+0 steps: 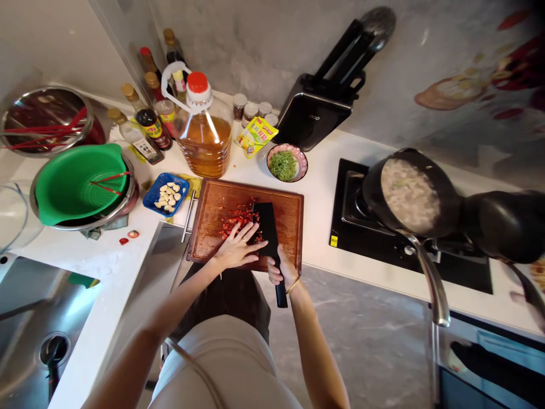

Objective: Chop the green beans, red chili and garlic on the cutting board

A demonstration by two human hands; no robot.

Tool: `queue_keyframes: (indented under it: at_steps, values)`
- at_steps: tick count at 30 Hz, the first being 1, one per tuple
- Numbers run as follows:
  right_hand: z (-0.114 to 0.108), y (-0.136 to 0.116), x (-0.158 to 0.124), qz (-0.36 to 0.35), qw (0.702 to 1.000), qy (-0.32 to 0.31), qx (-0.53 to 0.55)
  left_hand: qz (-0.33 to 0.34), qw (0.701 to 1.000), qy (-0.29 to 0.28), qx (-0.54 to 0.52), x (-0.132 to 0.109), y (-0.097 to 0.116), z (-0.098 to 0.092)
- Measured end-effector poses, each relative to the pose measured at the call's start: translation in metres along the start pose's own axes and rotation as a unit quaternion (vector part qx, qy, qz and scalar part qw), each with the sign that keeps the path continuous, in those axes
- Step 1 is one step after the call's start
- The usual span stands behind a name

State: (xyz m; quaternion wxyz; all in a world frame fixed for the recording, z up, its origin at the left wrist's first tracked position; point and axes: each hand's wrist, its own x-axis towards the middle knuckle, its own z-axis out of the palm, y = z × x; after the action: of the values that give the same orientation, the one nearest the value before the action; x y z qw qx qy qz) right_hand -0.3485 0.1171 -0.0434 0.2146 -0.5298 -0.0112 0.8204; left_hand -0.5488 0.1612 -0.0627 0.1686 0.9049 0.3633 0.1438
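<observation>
A black cleaver (266, 223) lies over the right part of a wooden cutting board (213, 204), its handle pointing toward me. My right hand (284, 268) is wrapped round that handle. Fingers spread, my left hand (239, 247) reaches over the chopped red chili (235, 218), with its fingertips by the blade; whether they touch it I cannot tell. Some of the chili is hidden under this hand. Left of the board, a blue tray (149, 199) holds peeled garlic cloves (168, 196). Behind the board stands a patterned bowl (303, 165) of chopped green vegetable (283, 165).
An oil jug (204, 145), sauce bottles (154, 128) and a knife block (313, 111) line the wall. At right, a pan (447, 210) of pale food sits on the black stove (340, 227), its handle jutting forward. A green colander (57, 187) and sink (25, 341) are at left.
</observation>
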Motion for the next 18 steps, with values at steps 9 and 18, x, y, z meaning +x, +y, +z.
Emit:
queue_keyframes:
  at_steps: [9, 18]
  values:
    - [-0.004, 0.016, -0.018, 0.007, 0.996, 0.043, -0.074, -0.090, 0.996, 0.029, 0.010, 0.018, -0.029, 0.007]
    - [0.015, 0.031, -0.034, -0.232, 0.734, 0.353, -0.532, -0.233, 0.969, 0.087, -0.009, -0.020, -0.036, -0.006]
